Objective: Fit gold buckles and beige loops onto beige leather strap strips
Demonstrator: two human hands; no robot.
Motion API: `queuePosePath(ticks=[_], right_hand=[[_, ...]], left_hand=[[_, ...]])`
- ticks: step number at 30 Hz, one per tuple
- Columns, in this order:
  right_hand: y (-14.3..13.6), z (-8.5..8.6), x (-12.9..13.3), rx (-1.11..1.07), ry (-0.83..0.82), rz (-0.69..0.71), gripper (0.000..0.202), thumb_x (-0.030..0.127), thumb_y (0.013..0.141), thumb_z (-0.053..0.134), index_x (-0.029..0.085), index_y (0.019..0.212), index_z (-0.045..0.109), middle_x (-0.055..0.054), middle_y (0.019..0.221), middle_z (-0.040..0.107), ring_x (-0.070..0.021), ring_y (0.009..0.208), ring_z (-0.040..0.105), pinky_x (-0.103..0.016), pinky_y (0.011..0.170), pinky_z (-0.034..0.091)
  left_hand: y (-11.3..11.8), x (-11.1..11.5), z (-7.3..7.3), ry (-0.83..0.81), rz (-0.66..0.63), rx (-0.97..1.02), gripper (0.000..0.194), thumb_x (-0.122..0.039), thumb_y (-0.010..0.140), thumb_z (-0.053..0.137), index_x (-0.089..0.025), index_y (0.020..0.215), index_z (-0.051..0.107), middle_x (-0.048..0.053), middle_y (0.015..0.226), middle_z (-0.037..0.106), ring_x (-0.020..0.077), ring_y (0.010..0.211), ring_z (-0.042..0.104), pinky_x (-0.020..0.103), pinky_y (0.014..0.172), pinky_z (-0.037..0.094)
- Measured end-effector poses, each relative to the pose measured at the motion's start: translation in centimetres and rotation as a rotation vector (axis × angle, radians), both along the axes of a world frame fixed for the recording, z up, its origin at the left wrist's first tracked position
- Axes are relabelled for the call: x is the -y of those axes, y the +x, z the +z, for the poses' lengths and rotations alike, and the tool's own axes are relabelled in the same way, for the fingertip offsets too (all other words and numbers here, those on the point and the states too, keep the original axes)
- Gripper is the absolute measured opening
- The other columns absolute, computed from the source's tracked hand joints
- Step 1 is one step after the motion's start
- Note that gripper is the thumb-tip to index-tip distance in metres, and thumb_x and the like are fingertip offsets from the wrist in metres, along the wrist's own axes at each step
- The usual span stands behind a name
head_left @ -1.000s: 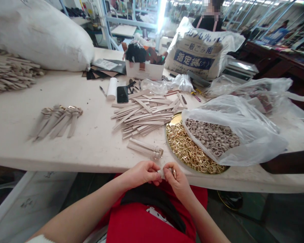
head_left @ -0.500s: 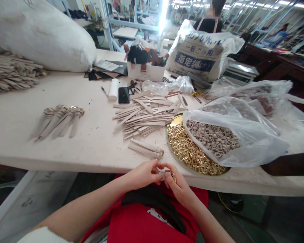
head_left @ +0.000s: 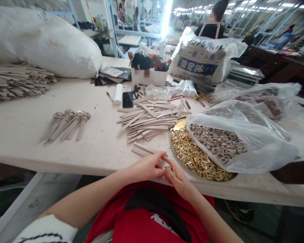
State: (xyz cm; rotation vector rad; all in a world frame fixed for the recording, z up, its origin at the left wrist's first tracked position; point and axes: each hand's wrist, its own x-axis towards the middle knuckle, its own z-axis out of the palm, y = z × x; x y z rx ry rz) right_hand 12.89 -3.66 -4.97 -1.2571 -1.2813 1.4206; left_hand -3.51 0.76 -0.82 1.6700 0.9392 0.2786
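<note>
My left hand (head_left: 152, 166) and my right hand (head_left: 176, 179) meet at the table's front edge. Between their fingertips is a pale strap with a gold buckle (head_left: 170, 167), partly covered by the fingers; both hands pinch it. Just behind them lie a few finished-looking straps (head_left: 144, 148), partly hidden by my left hand. Beyond is a loose pile of flat beige strips (head_left: 149, 121). To the right, a round gold tray (head_left: 179, 124) holds many small gold buckles (head_left: 197, 155). A clear plastic bag (head_left: 263, 148) of small beige loops (head_left: 218, 141) rests over the tray.
Buckled straps (head_left: 68, 125) lie in bundles at the left, below a strip heap (head_left: 17, 82) and a white sack (head_left: 45, 44). Farther back are a phone (head_left: 128, 100), a white roll (head_left: 118, 94), a white box (head_left: 149, 77) and a printed sack (head_left: 197, 62). A person (head_left: 210, 30) is behind.
The view has shifted, so the table contents sit slightly lower and farther right. My hands stay together around the strap, with fingers slightly rearranged and the left hand covering more of the straps behind.
</note>
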Motion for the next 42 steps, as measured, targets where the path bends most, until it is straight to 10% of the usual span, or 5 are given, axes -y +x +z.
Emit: queuePosePath(ticks=[9, 18, 26, 30, 42], right_hand=[[0.6, -3.3, -3.5, 0.910, 0.239, -0.025, 0.037, 0.036, 0.086, 0.034, 0.020, 0.112, 0.056, -0.011, 0.092, 0.068, -0.0253, 0.076, 0.063, -0.033, 0.063, 0.042], [1.3, -6.6, -1.9, 0.961, 0.348, -0.136, 0.043, 0.039, 0.086, 0.032, 0.015, 0.113, 0.054, -0.011, 0.096, 0.068, -0.0249, 0.081, 0.065, -0.034, 0.067, 0.049], [1.5, -7.5, -1.8, 0.937, 0.471, -0.147, 0.037, 0.039, 0.085, 0.035, 0.017, 0.105, 0.058, -0.010, 0.099, 0.068, -0.0234, 0.087, 0.064, -0.035, 0.073, 0.051], [1.2, -7.5, -1.9, 0.929, 0.526, -0.154, 0.035, 0.037, 0.085, 0.037, 0.017, 0.101, 0.060, -0.010, 0.095, 0.069, -0.0226, 0.084, 0.065, -0.034, 0.073, 0.051], [0.6, -7.1, -1.8, 0.863, 0.569, -0.182, 0.025, 0.026, 0.084, 0.042, 0.017, 0.097, 0.061, -0.010, 0.091, 0.068, -0.0211, 0.082, 0.064, -0.034, 0.076, 0.049]], left_hand=[[-2.4, -4.4, -3.6, 0.733, -0.140, -0.426, 0.059, -0.027, 0.070, 0.063, -0.019, 0.124, 0.042, 0.012, 0.118, 0.053, 0.0271, 0.108, 0.048, 0.035, 0.090, 0.035], [-1.7, -2.4, -5.4, 0.943, -0.137, -0.553, 0.038, -0.019, 0.086, 0.038, -0.016, 0.123, 0.039, 0.007, 0.093, 0.060, 0.0185, 0.083, 0.057, 0.028, 0.073, 0.044], [-18.9, -7.3, -3.4, 0.822, 0.695, -1.037, 0.047, -0.014, 0.084, 0.038, -0.013, 0.130, 0.030, 0.013, 0.118, 0.051, 0.0222, 0.108, 0.048, 0.033, 0.091, 0.038], [-23.2, -8.0, -2.8, 0.823, 0.761, -1.077, 0.048, -0.027, 0.082, 0.049, -0.007, 0.124, 0.038, 0.020, 0.129, 0.041, 0.0323, 0.114, 0.041, 0.045, 0.093, 0.034], [-9.3, -16.1, -3.7, 0.812, 0.471, -0.858, 0.030, -0.038, 0.084, 0.041, -0.021, 0.093, 0.064, 0.006, 0.090, 0.067, 0.0183, 0.082, 0.060, 0.025, 0.069, 0.042]])
